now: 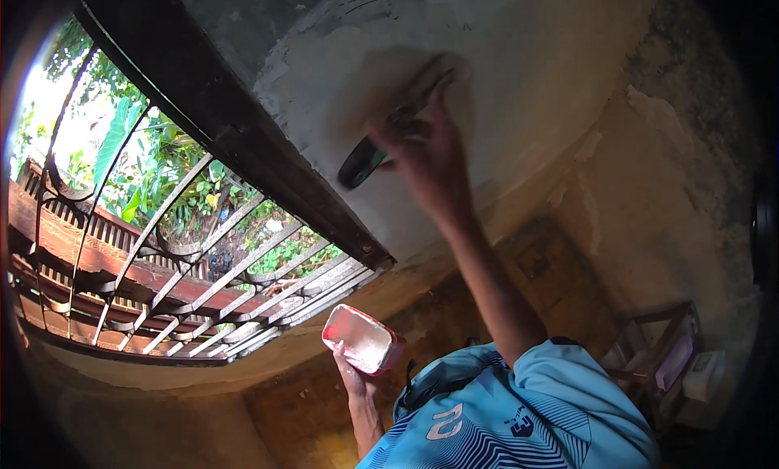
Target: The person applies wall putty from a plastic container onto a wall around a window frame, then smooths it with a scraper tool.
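My right hand [430, 157] is raised to the wall, its fingers closed around a putty knife with a dark, green-tinted handle [359, 165]. The blade end points up and right against a pale, smooth-coated patch of wall [324, 88]; motion blurs it, so its edge is unclear. Lower down, my left hand [350, 376] grips a small red tub [393, 355] from below. The tub is tilted, its opening facing up and left, and whitish paste coats the inside. White smears show on the left fingers.
A dark wooden window frame [235, 136] with metal bars [195, 254] takes up the left side; plants show beyond it. Bare, flaking wall [665, 136] lies to the right. A wooden shelf-like piece [673, 347] with a purple item stands lower right, beside a white box [703, 376].
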Motion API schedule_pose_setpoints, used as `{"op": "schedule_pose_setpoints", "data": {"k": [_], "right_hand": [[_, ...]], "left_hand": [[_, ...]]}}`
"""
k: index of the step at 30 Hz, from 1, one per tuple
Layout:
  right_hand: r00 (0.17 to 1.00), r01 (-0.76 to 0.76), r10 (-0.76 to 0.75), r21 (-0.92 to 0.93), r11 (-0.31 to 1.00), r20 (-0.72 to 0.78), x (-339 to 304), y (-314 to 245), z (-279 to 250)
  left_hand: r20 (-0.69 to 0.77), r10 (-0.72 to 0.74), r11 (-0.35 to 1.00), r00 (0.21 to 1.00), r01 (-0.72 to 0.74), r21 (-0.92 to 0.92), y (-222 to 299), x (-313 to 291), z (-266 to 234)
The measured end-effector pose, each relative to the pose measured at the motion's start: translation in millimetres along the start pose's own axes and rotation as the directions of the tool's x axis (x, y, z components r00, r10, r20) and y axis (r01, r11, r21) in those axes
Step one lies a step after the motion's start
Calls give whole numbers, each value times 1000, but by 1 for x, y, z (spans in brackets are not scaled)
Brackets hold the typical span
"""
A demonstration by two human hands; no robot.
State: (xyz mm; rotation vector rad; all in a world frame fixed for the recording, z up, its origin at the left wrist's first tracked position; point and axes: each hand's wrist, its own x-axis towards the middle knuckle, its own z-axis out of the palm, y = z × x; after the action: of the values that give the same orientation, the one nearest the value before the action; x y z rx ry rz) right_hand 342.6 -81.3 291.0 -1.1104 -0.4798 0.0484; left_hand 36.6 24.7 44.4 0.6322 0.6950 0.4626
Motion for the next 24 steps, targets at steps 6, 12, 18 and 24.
{"op": "schedule_pose_setpoints", "data": {"k": [6,12,18,24], "right_hand": [[953,303,-262,-410,860,153,-89,31,92],[999,-34,30,102,994,38,-47,-9,38],[996,94,-94,-34,995,-8,15,-9,-6],[982,152,-82,-460,875,169,-72,8,88]], "left_hand": [[10,37,999,999,-37,12,4,0,7],[4,8,1000,1000,-8,-21,7,0,-1],[-16,29,999,999,-29,12,10,-5,3],[21,16,1000,1000,-16,-23,16,-6,7]]}}
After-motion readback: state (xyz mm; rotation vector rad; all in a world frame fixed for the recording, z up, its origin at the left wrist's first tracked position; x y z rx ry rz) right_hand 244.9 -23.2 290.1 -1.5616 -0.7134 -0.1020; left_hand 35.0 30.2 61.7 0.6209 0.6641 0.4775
